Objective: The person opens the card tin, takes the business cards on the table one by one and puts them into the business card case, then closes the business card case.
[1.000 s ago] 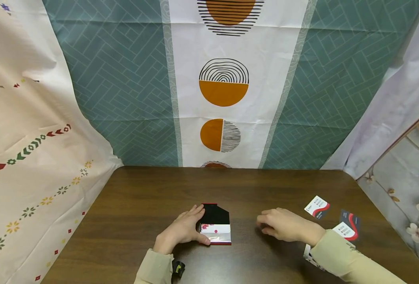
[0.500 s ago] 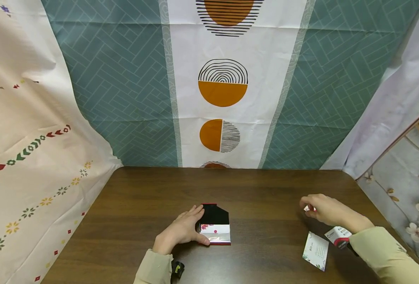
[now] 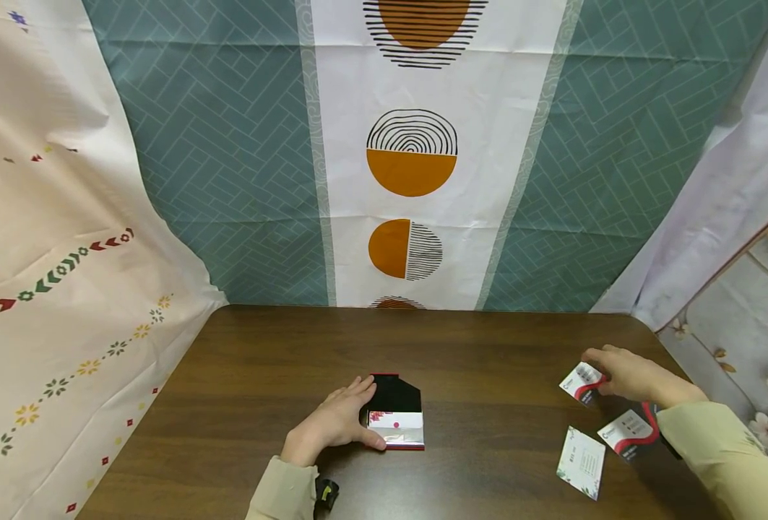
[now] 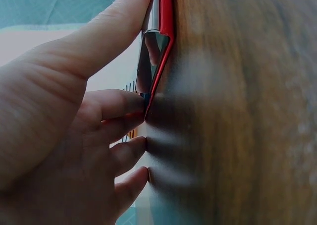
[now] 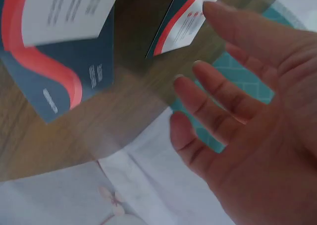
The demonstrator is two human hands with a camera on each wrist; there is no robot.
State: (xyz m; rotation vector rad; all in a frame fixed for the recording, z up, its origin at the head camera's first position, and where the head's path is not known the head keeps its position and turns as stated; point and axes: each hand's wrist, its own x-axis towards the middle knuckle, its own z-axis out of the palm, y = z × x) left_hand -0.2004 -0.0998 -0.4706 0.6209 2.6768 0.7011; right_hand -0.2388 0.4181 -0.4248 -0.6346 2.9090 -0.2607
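An opened business card case (image 3: 393,396) with a black inside, red edges and a shiny metal pocket lies on the table. A white card (image 3: 402,417) with a pink floral corner shows in the pocket. My left hand (image 3: 339,415) holds the case at its left side, thumb on the front edge, fingers along the far side; the left wrist view shows the case's red side (image 4: 168,17) on edge. My right hand (image 3: 637,377), fingers loosely bent, hovers at a white, red and dark business card (image 3: 581,380), its thumb (image 5: 228,22) overlapping the card's edge in the right wrist view.
Nearer me on the right lie a white card with leafy corners (image 3: 581,462) and a white, red and dark card (image 3: 627,430) overlapping another dark card (image 5: 54,81). The brown table (image 3: 260,347) ends at a patterned cloth backdrop (image 3: 247,180).
My right hand has moved right from the middle of the table to the farthest card on the right. The left hand has stayed on the card case.
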